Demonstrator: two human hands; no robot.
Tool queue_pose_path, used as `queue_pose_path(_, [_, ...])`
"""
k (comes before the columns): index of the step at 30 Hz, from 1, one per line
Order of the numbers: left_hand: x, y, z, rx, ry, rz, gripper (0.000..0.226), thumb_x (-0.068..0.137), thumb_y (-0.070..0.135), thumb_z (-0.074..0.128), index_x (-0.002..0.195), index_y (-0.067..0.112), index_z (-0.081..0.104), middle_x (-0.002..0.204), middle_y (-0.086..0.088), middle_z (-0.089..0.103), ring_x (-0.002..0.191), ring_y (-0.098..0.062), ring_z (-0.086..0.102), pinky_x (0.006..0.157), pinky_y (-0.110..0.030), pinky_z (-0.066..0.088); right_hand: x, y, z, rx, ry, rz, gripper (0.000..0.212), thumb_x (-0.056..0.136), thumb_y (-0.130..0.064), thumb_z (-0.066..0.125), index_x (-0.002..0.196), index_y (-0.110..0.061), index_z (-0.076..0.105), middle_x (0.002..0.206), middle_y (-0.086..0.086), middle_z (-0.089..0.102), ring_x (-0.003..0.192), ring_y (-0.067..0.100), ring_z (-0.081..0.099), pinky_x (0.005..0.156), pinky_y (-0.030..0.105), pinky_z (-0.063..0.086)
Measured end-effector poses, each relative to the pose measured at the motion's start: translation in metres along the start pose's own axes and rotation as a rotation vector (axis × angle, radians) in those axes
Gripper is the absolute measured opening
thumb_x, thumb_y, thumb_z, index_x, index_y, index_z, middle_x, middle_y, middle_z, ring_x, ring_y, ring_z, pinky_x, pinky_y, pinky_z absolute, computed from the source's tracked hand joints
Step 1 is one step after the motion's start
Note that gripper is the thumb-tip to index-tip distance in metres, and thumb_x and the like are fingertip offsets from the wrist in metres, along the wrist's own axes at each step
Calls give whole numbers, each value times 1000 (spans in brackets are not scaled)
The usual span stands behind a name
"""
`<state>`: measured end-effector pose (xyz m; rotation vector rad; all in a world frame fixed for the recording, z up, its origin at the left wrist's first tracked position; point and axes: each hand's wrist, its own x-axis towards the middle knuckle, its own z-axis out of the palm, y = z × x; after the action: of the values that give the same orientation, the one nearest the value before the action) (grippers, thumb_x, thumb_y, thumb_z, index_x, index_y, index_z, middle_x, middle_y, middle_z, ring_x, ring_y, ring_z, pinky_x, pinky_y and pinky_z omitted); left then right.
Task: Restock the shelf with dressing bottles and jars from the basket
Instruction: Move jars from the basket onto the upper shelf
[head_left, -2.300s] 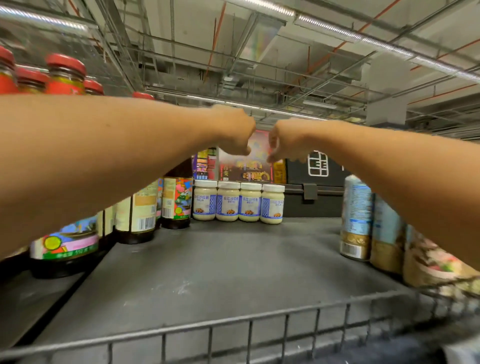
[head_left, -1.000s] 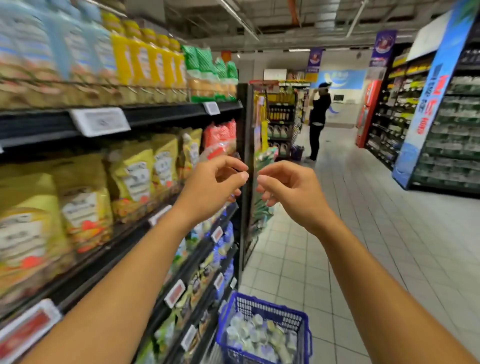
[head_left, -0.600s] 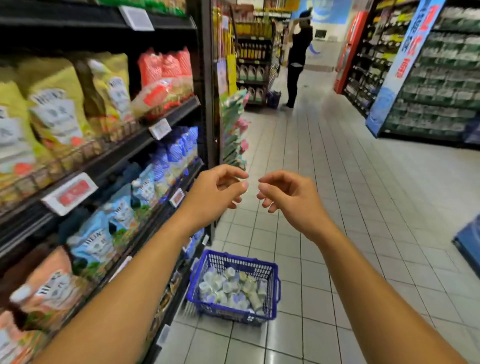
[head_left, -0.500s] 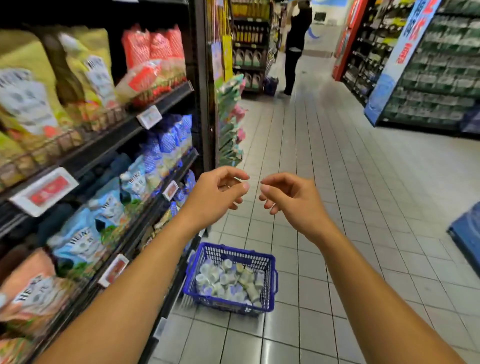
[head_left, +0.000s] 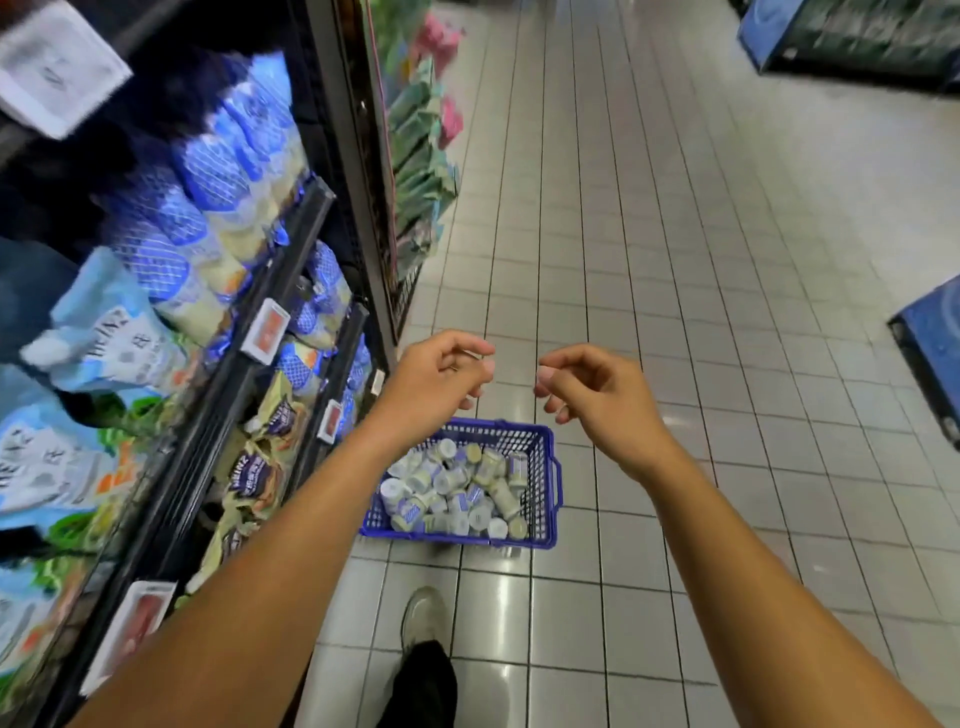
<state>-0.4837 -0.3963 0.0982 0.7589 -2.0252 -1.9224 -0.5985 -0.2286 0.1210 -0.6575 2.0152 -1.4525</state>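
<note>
The left hand (head_left: 441, 379) and right hand (head_left: 597, 400) hang loose and empty, I think. The basket (head_left: 544, 483) of jars (head_left: 452, 488) sits on the floor below, nearer the left hand.

Supermarket aisle: stocked shelves (head_left: 218, 249), price tags (head_left: 267, 330).

Both hands (head_left: 439, 376) (head_left: 597, 400) loose, empty.

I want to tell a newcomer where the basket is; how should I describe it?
Start from the white tiled floor of the aisle, beside the foot of the shelving on the left. There sits a blue plastic basket. Only it holds a heap of small white-capped jars.
</note>
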Motion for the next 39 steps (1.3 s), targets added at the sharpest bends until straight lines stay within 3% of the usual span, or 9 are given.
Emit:
queue_pose_path(4, [36, -50, 2, -8, -24, -125, 19, 92, 9, 64, 95, 27, 69, 82, -6, 72, 69, -8, 66, 60, -20, 54, 25, 44, 5, 0, 16, 100, 10, 94, -14, 67, 101, -7, 68, 83, 14, 73, 66, 3, 66, 60, 17, 51])
queue_pose_path(8, [63, -111, 8, -28, -4, -260, 17, 92, 9, 65, 96, 24, 69, 76, 2, 73, 65, -6, 66, 60, -21, 55, 48, 106, 9, 1, -4, 234, 8, 94, -14, 65, 99, -8, 68, 86, 15, 72, 67, 9, 65, 60, 19, 53])
queue_pose_path(18, [110, -336, 28, 36, 119, -600, 18, 92, 6, 60, 89, 22, 66, 69, -1, 67, 51, -8, 58, 52, -23, 50, 108, 339, 45, -22, -55, 522, 13, 93, -7, 60, 87, -12, 71, 70, -3, 70, 58, 6, 62, 57, 26, 53])
queue_pose_path(24, [124, -480, 35, 183, 115, -764, 14, 88, 10, 64, 97, 19, 69, 74, -2, 67, 63, -15, 60, 60, -28, 50, 129, 465, 76, 0, -92, 643, 19, 89, 1, 62, 78, -13, 67, 73, 2, 68, 59, 5, 62, 56, 17, 49])
queue_pose_path(27, [133, -537, 41, 281, 98, -768, 11, 87, 19, 66, 94, 27, 67, 83, 0, 68, 67, -8, 63, 62, -21, 49, 137, 525, 93, -34, -127, 703, 16, 88, -2, 69, 83, -16, 63, 73, 3, 64, 57, 7, 56, 54, 15, 46])
queue_pose_path(30, [151, -583, 50, 392, 83, -754, 26, 89, 27, 65, 115, 25, 62, 94, 9, 61, 83, -8, 59, 65, -22, 42, 146, 580, 109, -94, -191, 731, 24, 85, -1, 73, 85, -21, 60, 69, 2, 59, 54, 8, 52, 52, 18, 45])
queue_pose_path(33, [173, -621, 61, 551, 108, -673, 45, 88, 29, 68, 129, 19, 53, 116, -2, 59, 100, -20, 58, 80, -32, 47, 155, 624, 126, -158, -272, 713, 32, 81, 3, 76, 101, -15, 58, 80, 6, 60, 67, 12, 56, 65, 25, 50])
queue_pose_path(35, [184, -640, 67, 620, 147, -613, 59, 83, 31, 74, 134, 17, 48, 127, -10, 53, 110, -28, 56, 89, -39, 48, 159, 645, 137, -227, -338, 680, 53, 77, 0, 79, 123, -12, 56, 96, 8, 61, 82, 21, 60, 78, 37, 53])
queue_pose_path(39, [192, -669, 76, 768, 80, -561, 78, 77, 39, 81, 141, 24, 41, 133, -11, 42, 112, -33, 53, 81, -39, 45, 163, 676, 152, -440, -522, 532, 86, 75, -6, 82, 149, -20, 40, 131, 15, 48, 117, 32, 52, 98, 44, 48])
